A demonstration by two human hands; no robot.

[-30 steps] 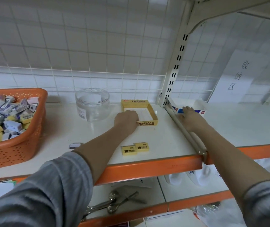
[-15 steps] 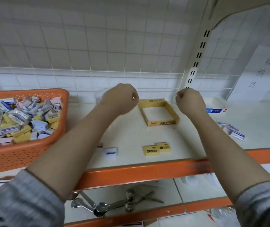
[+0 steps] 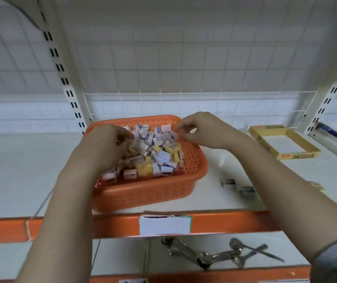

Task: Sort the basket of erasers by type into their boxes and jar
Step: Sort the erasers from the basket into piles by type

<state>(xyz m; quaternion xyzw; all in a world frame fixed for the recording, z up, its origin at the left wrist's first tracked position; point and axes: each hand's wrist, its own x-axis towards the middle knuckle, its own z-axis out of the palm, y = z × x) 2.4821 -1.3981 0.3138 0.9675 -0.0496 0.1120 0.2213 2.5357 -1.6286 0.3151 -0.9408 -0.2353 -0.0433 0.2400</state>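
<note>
**Both hands over the eraser basket**

The fingers [image 3: 122, 137] of the left hand [image 3: 106, 146] are curled down into the heap of erasers [image 3: 155, 152], but the blur hides whether they grip one. The fingers [image 3: 178, 129] of the right hand [image 3: 202, 129] are bent together at the tips above the far right part of the heap; whether they pinch anything I cannot tell.

The shelf [image 3: 20, 170] is pale with an orange front edge, and a white wire grid backs it. The orange basket [image 3: 147, 193] sits on it at the middle, perforated on its sides, and is filled with small white, blue and yellow erasers. Both forearms reach in from the near side, the left one crossing the basket's near left corner.

To the right, well apart from the basket, lies a shallow yellow box [image 3: 298, 155] with only its white floor showing. Farther right, at the far edge by the upright, lies a white and blue box [image 3: 335, 135].

On the lower shelf lies a loose pile of metal tools [image 3: 220, 255]. A white label [image 3: 164, 224] is stuck on the orange front edge, just near of the basket.

Two small loose erasers [image 3: 238, 185] lie on the shelf right of the basket, beside the right forearm.
</note>
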